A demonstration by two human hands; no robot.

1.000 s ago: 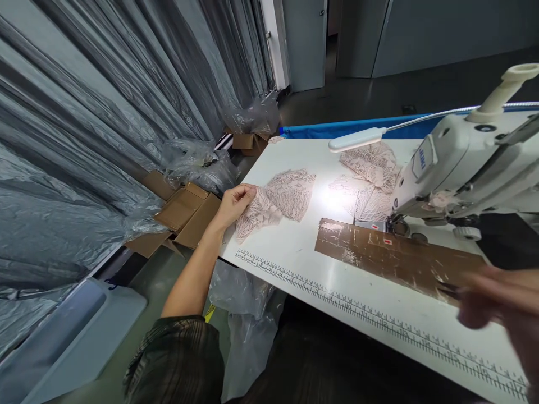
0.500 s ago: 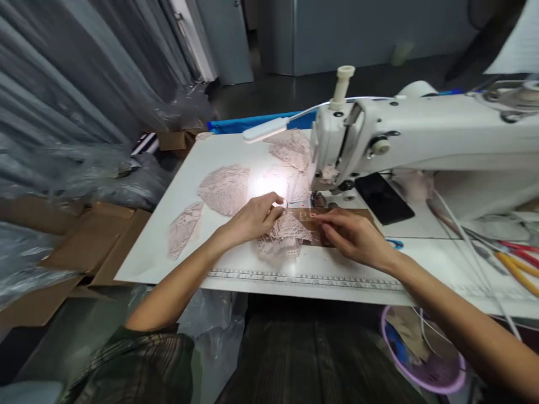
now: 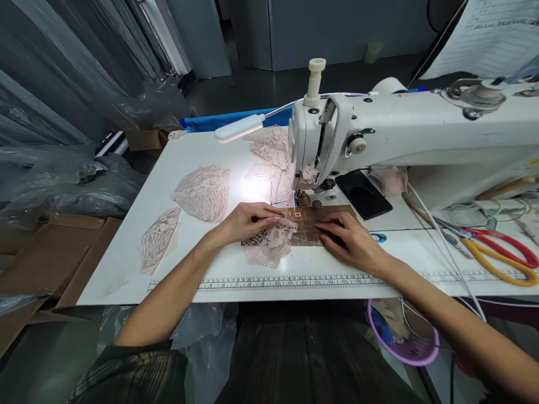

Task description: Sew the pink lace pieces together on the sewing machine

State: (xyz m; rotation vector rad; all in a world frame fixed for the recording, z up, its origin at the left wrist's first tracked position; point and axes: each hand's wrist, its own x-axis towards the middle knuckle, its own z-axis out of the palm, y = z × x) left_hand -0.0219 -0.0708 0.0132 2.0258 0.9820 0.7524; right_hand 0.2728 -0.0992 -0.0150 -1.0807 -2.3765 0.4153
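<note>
1. A white tabletop (image 3: pixel 189 151) carries a printed ruler (image 3: pixel 261 283) along its front edge; a white sewing machine (image 3: pixel 404 126) stands on the right, its slim lamp (image 3: pixel 239 128) lighting the surface.
2. Behind the table are grey doors (image 3: pixel 197 39); silvery sheeting (image 3: pixel 46 73) hangs on the left above an open cardboard box (image 3: pixel 54 252).
3. The left hand (image 3: pixel 250 223) pinches a pink lace piece (image 3: pixel 269 241) between thumb and fingers. The lace lies partly on a brown strip (image 3: pixel 305 233) in front of the needle area, its lower part overhanging onto white.
4. The right hand (image 3: pixel 351 241) rests at the strip, fingers bent and close together; I cannot tell whether they grip anything.
5. White surface runs between the lace and the ruler. The phone (image 3: pixel 364 193) and scissors (image 3: pixel 471 248) border the right hand's side; a purple basket (image 3: pixel 415 354) sits below the front edge.
6. Against 1.0 s ago, the lace is away from the left edge and before the machine. Against 0.5 s ago, the gap between lace and right fingertips is wider.
</note>
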